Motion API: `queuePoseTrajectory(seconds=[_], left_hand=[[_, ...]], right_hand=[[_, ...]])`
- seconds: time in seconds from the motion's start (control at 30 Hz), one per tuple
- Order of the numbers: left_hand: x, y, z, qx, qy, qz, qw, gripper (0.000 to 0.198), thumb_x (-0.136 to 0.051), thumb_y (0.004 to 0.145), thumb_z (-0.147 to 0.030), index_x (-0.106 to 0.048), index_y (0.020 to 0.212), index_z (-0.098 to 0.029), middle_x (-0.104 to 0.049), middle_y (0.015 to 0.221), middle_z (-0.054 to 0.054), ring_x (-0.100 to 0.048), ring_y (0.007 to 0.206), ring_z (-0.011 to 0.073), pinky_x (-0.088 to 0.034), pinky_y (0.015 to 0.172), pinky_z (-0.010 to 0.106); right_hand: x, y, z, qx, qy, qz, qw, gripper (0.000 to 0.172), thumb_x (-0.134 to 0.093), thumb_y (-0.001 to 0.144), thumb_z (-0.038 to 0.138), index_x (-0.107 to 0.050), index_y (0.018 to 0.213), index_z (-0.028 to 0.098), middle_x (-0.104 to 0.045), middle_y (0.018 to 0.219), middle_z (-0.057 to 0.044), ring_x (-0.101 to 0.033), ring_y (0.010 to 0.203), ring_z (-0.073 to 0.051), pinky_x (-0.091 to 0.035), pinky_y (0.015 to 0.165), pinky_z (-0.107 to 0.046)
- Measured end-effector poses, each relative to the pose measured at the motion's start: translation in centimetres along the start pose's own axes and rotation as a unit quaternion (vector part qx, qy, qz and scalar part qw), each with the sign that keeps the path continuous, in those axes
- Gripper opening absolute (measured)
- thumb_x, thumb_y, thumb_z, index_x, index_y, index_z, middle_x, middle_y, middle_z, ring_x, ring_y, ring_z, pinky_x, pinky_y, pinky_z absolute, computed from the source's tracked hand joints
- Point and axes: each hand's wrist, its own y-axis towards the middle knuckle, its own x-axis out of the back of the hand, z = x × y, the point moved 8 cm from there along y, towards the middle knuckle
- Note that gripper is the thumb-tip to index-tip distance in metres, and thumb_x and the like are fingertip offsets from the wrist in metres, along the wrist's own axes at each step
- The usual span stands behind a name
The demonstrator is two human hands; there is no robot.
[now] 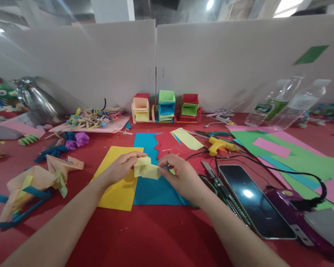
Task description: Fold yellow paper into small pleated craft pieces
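Between both hands is a small folded piece of pale yellow paper (146,168), partly box-shaped with a flap reaching right. My left hand (125,165) pinches its left side, fingertips along the upper edge. The thumb and fingers of my right hand (180,172) grip the flap's right end. Beneath the hands lie a yellow paper sheet (119,196) on the left and a blue paper sheet (156,194) to its right. Behind them, red paper scraps (167,142) and a pale yellow strip (187,139) overlap the blue sheet.
Small folded-paper box stacks (166,105) stand against the white partition (211,66). A yellow glue gun (221,145), a utility knife (211,172), and a phone (256,200) lie right. Plastic bottles (300,104) stand at back right; a metal jug (39,100) is back left.
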Motion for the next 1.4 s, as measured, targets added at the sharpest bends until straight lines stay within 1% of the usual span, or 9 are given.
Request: queuePoseTrajectory(seconds=[0.17,0.27,0.5,0.6,0.7,0.87,1.0,1.23,1.4], left_hand=[[-2.8,-1.2,-1.7,0.018,-0.230,0.088,0.969,0.039,-0.046,0.084,-0.032,-0.047,0.121,-0.020,-0.063,0.090,0.003,-0.056,0.078,0.0152,-0.042,0.068,0.025],[-2.9,-1.4,-2.1,0.007,-0.328,0.089,0.941,0.043,-0.055,0.080,-0.030,-0.044,0.121,-0.021,-0.062,0.094,0.003,-0.056,0.081,0.0146,-0.040,0.071,0.025],[-3.0,-1.0,-2.2,0.020,-0.495,0.056,0.867,0.026,-0.058,0.079,-0.026,-0.063,0.101,-0.015,-0.066,0.092,0.007,-0.058,0.085,0.0165,-0.041,0.078,0.027],[-2.9,-0.8,-1.8,0.035,-0.480,0.006,0.877,0.025,-0.057,0.079,-0.030,-0.066,0.097,-0.015,-0.068,0.090,0.006,-0.059,0.084,0.0172,-0.042,0.078,0.028],[-3.7,-1.1,-1.5,0.071,-0.438,0.022,0.896,0.026,-0.058,0.078,-0.030,-0.065,0.100,-0.018,-0.068,0.084,0.005,-0.060,0.076,0.0157,-0.045,0.071,0.027],[-5.3,-2.0,-2.2,0.095,-0.488,0.104,0.861,0.027,-0.050,0.077,-0.021,-0.064,0.100,-0.018,-0.064,0.097,0.008,-0.056,0.089,0.0212,-0.050,0.066,0.032],[-5.8,-2.2,-2.9,0.076,-0.518,0.140,0.841,0.031,-0.043,0.084,-0.030,-0.061,0.103,-0.014,-0.062,0.100,0.011,-0.054,0.097,0.0254,-0.051,0.066,0.035],[-6.0,-2.6,-3.0,0.056,-0.471,0.130,0.871,0.030,-0.051,0.084,-0.031,-0.055,0.112,-0.021,-0.062,0.103,0.007,-0.056,0.095,0.0204,-0.051,0.069,0.030],[-5.4,-2.2,-2.4,0.104,-0.546,0.107,0.825,0.023,-0.047,0.085,-0.022,-0.059,0.103,-0.014,-0.066,0.091,0.011,-0.062,0.082,0.0202,-0.053,0.060,0.029]], right_hand=[[-0.8,-0.1,-0.4,-0.006,-0.011,0.016,1.000,0.007,-0.052,0.080,0.014,-0.058,0.080,0.018,-0.058,0.076,-0.001,-0.053,0.068,-0.012,-0.042,0.063,-0.023],[-0.4,0.0,-0.3,0.004,-0.018,-0.003,1.000,0.010,-0.051,0.080,0.013,-0.060,0.080,0.018,-0.060,0.077,-0.002,-0.054,0.072,-0.013,-0.043,0.065,-0.024],[0.8,0.1,0.3,0.000,-0.006,-0.037,0.999,0.010,-0.053,0.081,0.015,-0.062,0.082,0.019,-0.062,0.082,-0.003,-0.057,0.076,-0.014,-0.044,0.068,-0.025],[0.9,0.1,0.7,-0.003,0.022,-0.019,1.000,0.007,-0.056,0.079,0.016,-0.062,0.080,0.019,-0.062,0.077,-0.001,-0.056,0.071,-0.013,-0.044,0.065,-0.023],[1.0,0.2,1.1,0.007,0.037,-0.014,0.999,0.008,-0.057,0.078,0.013,-0.063,0.077,0.019,-0.060,0.076,-0.001,-0.056,0.071,-0.012,-0.043,0.065,-0.023],[1.0,0.2,0.8,-0.001,0.022,-0.032,0.999,0.010,-0.057,0.078,0.012,-0.064,0.076,0.019,-0.055,0.078,-0.002,-0.054,0.072,-0.013,-0.043,0.065,-0.025],[0.9,0.1,0.2,-0.044,0.018,-0.041,0.998,0.011,-0.056,0.078,0.012,-0.064,0.075,0.018,-0.055,0.078,-0.001,-0.053,0.070,-0.012,-0.042,0.063,-0.025],[0.7,0.0,0.1,-0.051,0.020,-0.065,0.996,0.009,-0.058,0.078,0.015,-0.065,0.078,0.019,-0.055,0.080,-0.002,-0.054,0.072,-0.013,-0.043,0.063,-0.026],[1.1,0.0,0.0,-0.060,0.088,-0.088,0.990,0.014,-0.058,0.079,0.023,-0.064,0.092,0.021,-0.058,0.086,-0.003,-0.057,0.078,-0.014,-0.048,0.067,-0.028]])
